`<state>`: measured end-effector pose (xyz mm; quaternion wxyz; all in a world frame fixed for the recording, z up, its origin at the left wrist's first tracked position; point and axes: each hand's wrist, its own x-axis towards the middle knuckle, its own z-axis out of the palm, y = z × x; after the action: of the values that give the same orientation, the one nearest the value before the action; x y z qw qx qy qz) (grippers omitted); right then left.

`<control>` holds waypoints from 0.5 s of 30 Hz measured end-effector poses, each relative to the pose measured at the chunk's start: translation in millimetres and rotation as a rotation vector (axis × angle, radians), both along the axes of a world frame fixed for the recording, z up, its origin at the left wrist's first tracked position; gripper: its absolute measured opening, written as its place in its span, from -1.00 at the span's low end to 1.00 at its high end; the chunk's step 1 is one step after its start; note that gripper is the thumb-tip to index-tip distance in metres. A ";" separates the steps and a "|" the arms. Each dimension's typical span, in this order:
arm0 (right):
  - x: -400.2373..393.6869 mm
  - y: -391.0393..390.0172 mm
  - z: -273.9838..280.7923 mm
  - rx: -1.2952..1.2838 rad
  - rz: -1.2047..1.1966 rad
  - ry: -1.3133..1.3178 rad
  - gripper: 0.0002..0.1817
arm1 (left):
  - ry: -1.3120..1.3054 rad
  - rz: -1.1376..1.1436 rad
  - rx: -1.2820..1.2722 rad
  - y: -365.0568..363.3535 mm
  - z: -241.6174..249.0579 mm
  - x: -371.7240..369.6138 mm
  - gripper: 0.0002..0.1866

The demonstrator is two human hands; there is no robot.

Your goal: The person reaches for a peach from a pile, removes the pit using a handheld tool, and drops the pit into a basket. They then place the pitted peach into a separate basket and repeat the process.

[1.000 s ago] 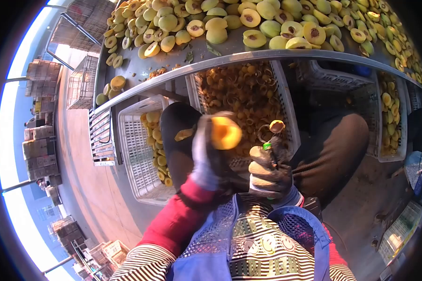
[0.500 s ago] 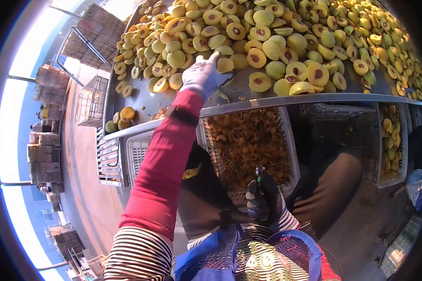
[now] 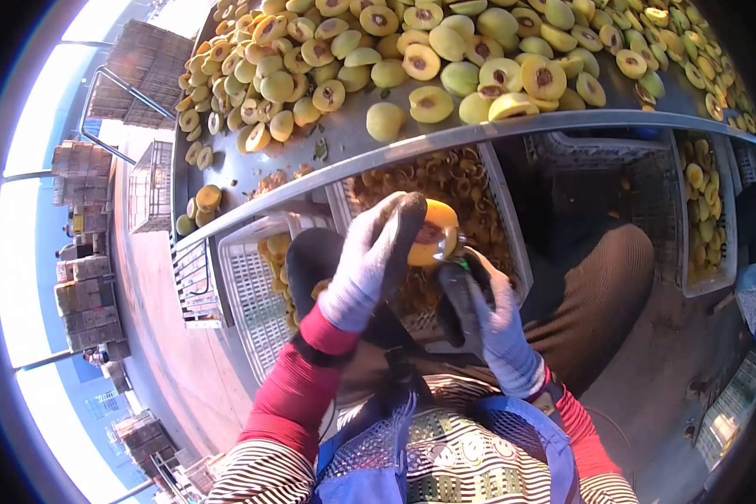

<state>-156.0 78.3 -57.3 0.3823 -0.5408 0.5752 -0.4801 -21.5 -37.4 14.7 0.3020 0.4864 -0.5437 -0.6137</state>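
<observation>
My left hand (image 3: 371, 256), in a light glove with a dark palm, is closed around a yellow peach half (image 3: 431, 220) whose reddish pit cavity is turned to the right. My right hand (image 3: 497, 328), also gloved, grips a pitting tool (image 3: 450, 245) with a small shiny curved metal head. That head meets the cut face of the fruit at its lower right edge; most of the handle is hidden in the glove. Both hands are held over a crate (image 3: 504, 223) of brown-orange pits and scraps, between my knees.
A metal-edged table (image 3: 357, 164) in front carries a big heap of halved peaches (image 3: 277, 84). White crates stand under it: one at left (image 3: 256, 294) with peach pieces, one at right (image 3: 689, 281) with yellow halves. Stacked crates (image 3: 88, 290) line the far left.
My left hand has come back from the heap on the table with a peach half. My right hand has risen with the tool to meet it. The view has shifted slightly.
</observation>
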 end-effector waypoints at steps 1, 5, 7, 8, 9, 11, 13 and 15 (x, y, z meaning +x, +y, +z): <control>3.6 -1.4 1.9 -0.355 -0.030 0.228 -0.65 | 0.073 0.091 0.031 14.1 -2.9 -6.4 -0.62; 4.2 3.1 11.9 -0.392 -0.002 0.479 -0.65 | 0.091 0.211 -0.108 40.8 -6.9 -20.7 -0.63; 7.1 7.3 21.3 -0.265 -0.034 0.239 -0.64 | 0.109 0.217 -0.145 49.8 -14.2 -23.8 -0.64; 7.2 8.6 24.2 -0.142 -0.068 -0.001 -0.62 | 0.062 0.224 -0.194 51.5 -14.7 -25.4 -0.64; 6.6 10.8 22.6 -0.143 -0.071 0.001 -0.62 | 0.014 0.230 -0.244 53.2 -15.7 -26.5 -0.65; 7.3 15.3 14.5 -0.347 -0.055 0.427 -0.61 | -0.002 0.244 -0.259 59.7 -18.5 -27.2 -0.64; 13.8 25.3 9.9 -0.254 -0.074 0.227 -0.61 | -0.032 0.233 -0.267 67.0 -17.2 -27.6 -0.58; 15.6 32.2 0.5 -0.158 -0.089 0.027 -0.60 | -0.039 0.231 -0.246 70.3 -18.5 -26.7 -0.57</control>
<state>-140.4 110.5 -56.8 0.3092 -0.5497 0.5640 -0.5331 -48.2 32.9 -3.9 0.4173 0.5169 -0.5609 -0.4941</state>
